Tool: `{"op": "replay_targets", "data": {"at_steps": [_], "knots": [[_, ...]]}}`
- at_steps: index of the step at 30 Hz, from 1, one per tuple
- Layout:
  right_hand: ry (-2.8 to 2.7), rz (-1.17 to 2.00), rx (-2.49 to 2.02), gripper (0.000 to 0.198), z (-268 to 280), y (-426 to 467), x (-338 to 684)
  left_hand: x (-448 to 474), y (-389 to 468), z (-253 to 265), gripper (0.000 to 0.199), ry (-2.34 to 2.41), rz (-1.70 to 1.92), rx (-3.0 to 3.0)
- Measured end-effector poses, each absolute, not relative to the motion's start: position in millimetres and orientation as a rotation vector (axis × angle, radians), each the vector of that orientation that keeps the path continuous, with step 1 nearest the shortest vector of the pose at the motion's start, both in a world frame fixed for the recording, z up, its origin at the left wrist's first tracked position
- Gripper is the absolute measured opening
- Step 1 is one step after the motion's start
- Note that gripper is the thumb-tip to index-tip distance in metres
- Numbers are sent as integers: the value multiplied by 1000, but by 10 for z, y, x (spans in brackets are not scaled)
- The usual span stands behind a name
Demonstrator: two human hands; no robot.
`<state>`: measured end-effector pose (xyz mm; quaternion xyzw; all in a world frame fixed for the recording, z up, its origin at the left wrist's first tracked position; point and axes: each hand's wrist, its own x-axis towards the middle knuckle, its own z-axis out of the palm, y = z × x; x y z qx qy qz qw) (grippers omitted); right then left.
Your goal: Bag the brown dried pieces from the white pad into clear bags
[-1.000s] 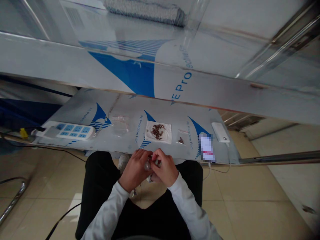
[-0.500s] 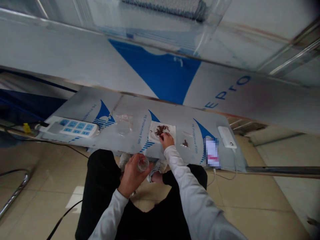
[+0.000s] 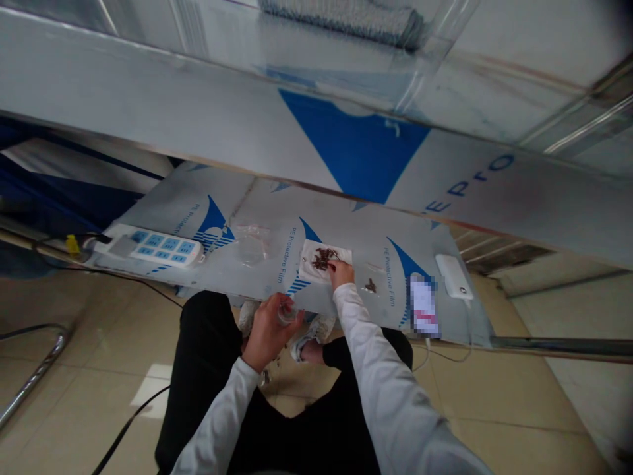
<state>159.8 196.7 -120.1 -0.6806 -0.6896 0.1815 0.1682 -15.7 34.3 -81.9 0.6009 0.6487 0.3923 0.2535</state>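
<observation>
My left hand (image 3: 271,333) is wrapped round a small clear plastic cup (image 3: 287,311), held in front of the shelf edge above my lap. The cup's mouth faces up, and its contents are too blurred to tell. My right hand (image 3: 342,273) has its thumb and fingers pinched at the right side of a pile of small dark brown pieces (image 3: 322,257). Whatever lies between those fingertips is hidden. Under the pile is a white square sheet (image 3: 310,270), flat on the film-covered shelf (image 3: 257,280).
Left on the shelf are a white power strip (image 3: 161,247) and a clear zip bag (image 3: 252,244). To the right lie a small bag with brown pieces (image 3: 370,286), a phone (image 3: 424,307) and a white power bank (image 3: 453,276) with cables. A higher filmed ledge (image 3: 222,132) crosses behind.
My right hand has shifted slightly right across the pile, towards its edge. The left hand keeps the cup at about the same place. The whole view has moved a little.
</observation>
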Motion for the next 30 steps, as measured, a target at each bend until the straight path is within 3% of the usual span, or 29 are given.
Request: {"op": "replay_targets", "data": {"at_steps": [4,9,12,30], "knots": [[-1834,571,-1751,21,-910,1774,1662,-127,448,-773,20,1754,1107,1617],[-1509,1065,-1264,26,-270,1163,1535,24,526,-560,19,1693,1176,1649],[-1520,1169,-1150,20,55,864,1438,125,515,-392,17,1635,1209,1644],[-2479,502,-1128,11,481,542,1395,217,309,-148,21,1573,1327,1668]]}}
